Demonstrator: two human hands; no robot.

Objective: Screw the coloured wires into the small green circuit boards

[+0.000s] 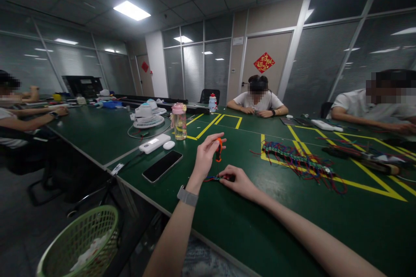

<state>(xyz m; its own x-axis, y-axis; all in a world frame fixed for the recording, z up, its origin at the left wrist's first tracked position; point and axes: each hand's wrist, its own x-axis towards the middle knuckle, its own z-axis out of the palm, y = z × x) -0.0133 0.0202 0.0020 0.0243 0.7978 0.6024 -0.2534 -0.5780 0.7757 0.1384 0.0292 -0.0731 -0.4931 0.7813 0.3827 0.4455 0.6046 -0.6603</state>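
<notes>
Upright in my left hand (208, 150) is a small screwdriver (219, 150) with an orange and black handle. Thumb and fingers pinch the handle, and the thin shaft points down toward a little circuit board (216, 178) on the green table. My right hand (238, 180) rests low on the tabletop, its fingertips pinching the board's right end. Red and blue wires (209, 178) run out from the board's left side. The fingers partly cover the board, and I cannot tell whether the screwdriver's tip touches it.
Left of my hands lie a phone (162, 166), a white power strip (156, 143) and a pink-lidded bottle (179, 121). White fans (148, 117) stand farther back. A row of wired boards (295, 159) lies right, across yellow tape. Other people sit around the table (260, 220). A green basket (81, 242) stands below.
</notes>
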